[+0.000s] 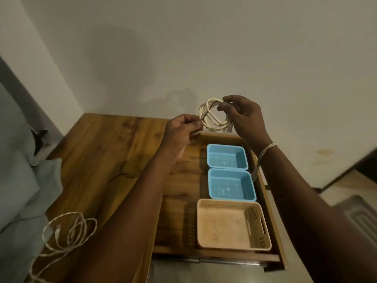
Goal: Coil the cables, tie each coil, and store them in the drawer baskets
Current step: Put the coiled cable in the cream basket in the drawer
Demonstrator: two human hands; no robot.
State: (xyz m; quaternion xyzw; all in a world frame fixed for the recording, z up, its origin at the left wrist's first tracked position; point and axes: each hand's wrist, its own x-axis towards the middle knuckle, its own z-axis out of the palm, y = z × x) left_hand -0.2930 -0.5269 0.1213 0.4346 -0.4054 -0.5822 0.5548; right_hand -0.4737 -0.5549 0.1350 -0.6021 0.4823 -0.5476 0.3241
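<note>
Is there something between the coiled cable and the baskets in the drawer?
Nothing visible. The coiled cable, held by both hands, hangs above the open drawer; the two blue baskets and the beige basket below are open-topped and empty.

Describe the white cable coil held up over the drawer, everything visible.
The white cable coil is a cream, smooth-jacketed cord wound into several loose, roughly round loops. It is held in the air above the open drawer's far end, tilted toward the camera. The right hand pinches its upper right side; the left hand pinches something thin at its left edge, possibly a tie or the cable end. Whether it is tied cannot be told.
</note>
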